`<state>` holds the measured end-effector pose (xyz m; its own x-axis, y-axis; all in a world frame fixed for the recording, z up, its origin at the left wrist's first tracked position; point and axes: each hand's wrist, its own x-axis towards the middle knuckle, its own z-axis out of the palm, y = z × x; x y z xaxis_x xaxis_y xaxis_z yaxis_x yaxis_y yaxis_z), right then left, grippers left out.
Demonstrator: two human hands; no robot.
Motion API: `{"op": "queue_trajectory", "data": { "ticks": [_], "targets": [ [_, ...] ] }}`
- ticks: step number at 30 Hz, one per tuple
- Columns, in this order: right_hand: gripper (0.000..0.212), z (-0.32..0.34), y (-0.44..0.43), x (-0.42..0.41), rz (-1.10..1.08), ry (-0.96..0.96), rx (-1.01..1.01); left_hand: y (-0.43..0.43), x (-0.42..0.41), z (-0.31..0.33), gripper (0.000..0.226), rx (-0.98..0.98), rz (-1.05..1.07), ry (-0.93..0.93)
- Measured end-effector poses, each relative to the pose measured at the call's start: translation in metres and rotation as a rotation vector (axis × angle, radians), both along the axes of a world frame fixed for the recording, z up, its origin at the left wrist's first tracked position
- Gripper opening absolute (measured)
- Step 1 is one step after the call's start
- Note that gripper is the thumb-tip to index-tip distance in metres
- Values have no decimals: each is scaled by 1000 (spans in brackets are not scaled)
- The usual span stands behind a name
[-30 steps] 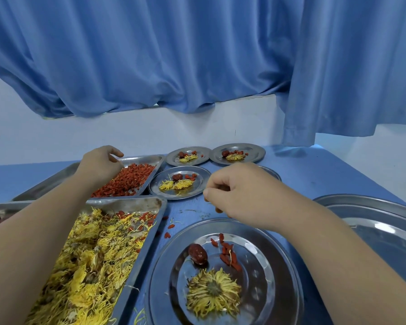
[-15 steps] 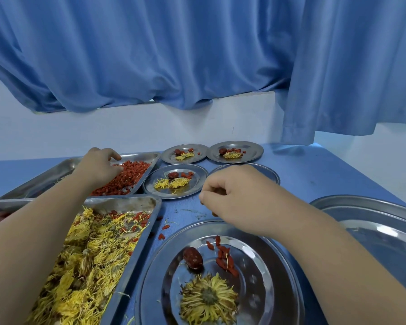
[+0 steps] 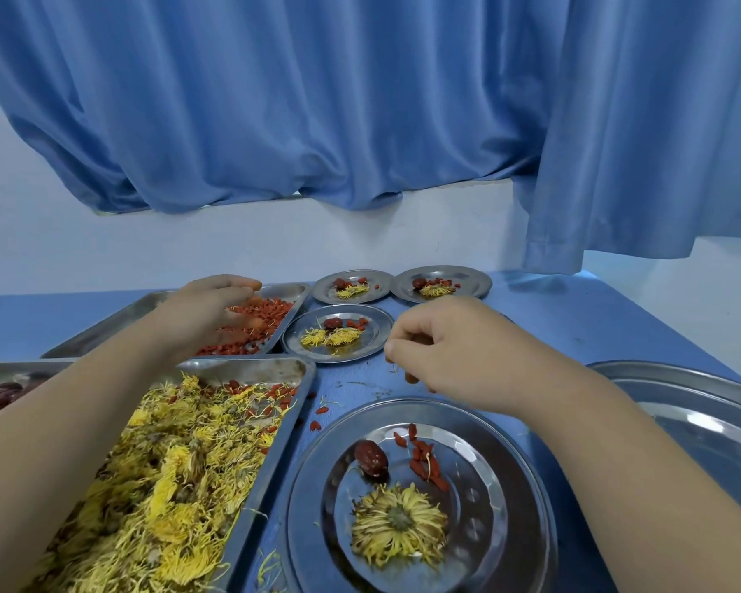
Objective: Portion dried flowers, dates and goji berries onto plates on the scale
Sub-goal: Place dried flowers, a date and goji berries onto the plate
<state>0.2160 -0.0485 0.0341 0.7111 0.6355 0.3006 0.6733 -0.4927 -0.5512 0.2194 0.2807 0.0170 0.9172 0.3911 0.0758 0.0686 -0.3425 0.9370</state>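
Both hands are at work beyond the near plate (image 3: 480, 477). Up and to its left, the left hand (image 3: 215, 314) lies in the goji tray (image 3: 287, 293), thumb and fingers apart and loosely curved over the red heap; nothing is plainly gripped. Just above the plate's far rim, the right hand (image 3: 454, 348) is curled, its fingertips pinching a few small red-brown bits that look like goji berries (image 3: 411, 377).

That plate already carries 1 date (image 3: 371, 459), a short line of berries (image 3: 424, 462) beside it, and 1 dried chrysanthemum (image 3: 398, 524) nearest the person. It sits inside a wider steel pan (image 3: 304, 507), probably the scale's platform, though no display is visible.

Further back from the near plate stand 3 filled plates: 1 close (image 3: 373, 340), 2 at the rear (image 3: 381, 280) (image 3: 475, 284), each with flowers, a date and berries. Another rim may hide behind the right hand. Left of the near plate is the tray of loose chrysanthemums (image 3: 167, 464), with a few stray berries scattered on its far end; further left, a date tray (image 3: 1, 393) barely shows. A large steel basin (image 3: 702, 404) lies to the right.

My reading: 3 portions look finished, and this 4th holds all 3 ingredients and is only being topped up with berries. What remains is dropping this pinch, checking weight, and setting the plate with the others.
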Motion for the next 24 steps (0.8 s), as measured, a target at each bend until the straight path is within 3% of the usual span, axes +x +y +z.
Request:
{"op": "queue_trajectory", "data": {
  "ticks": [11, 15, 20, 24],
  "targets": [
    [18, 21, -16, -19, 118, 165, -306, -77, -74, 15, 29, -320, -327, 100],
    [14, 27, -26, -44, 143, 171, -172, -105, -103, 22, 21, -350, -309, 68],
    [12, 3, -42, -77, 8, 87, -2, -140, -134, 16, 18, -367, -241, 26],
    [13, -33, -62, -101, -86, 133, 167, -157, -153, 3, 18, -406, -192, -42]
  ]
}}
